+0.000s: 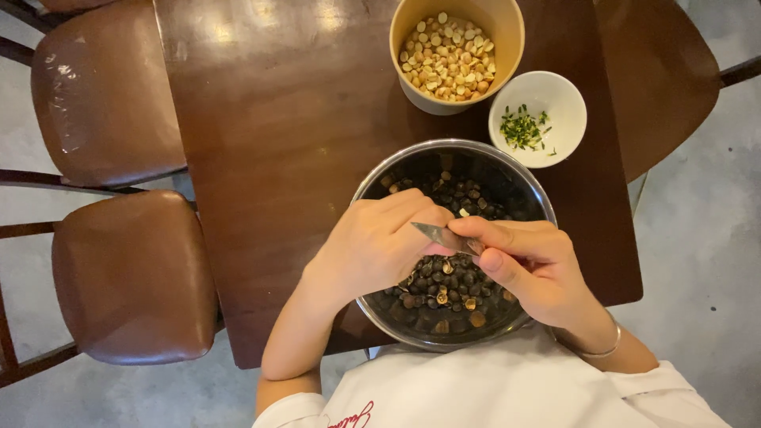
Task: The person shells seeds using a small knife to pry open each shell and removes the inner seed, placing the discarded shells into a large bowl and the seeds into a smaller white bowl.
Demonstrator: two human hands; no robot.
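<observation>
While both hands are held over the steel bowl, a small metal blade is gripped in the right hand, pinched between the thumb and the curled fingers, with its point directed left toward the other hand. The left hand is closed into a loose fist, its fingertips bent inward just beside the blade tip; whether something small is held inside them cannot be told, since the spot is hidden by the knuckles. A thin silver bracelet is worn on the right wrist, and a white shirt is seen at the near edge of the view.

Beneath the hands, the steel bowl is set on the dark wooden table close to its near edge, and it is partly filled with dark brown seeds, a few paler ones being mixed in. Farther off, a small white bowl with a little heap of green bits is placed just beyond the steel bowl's right rim. Beyond that, a tan bowl is filled with pale peeled seeds. Two brown padded chairs are drawn up at the table's left side.
</observation>
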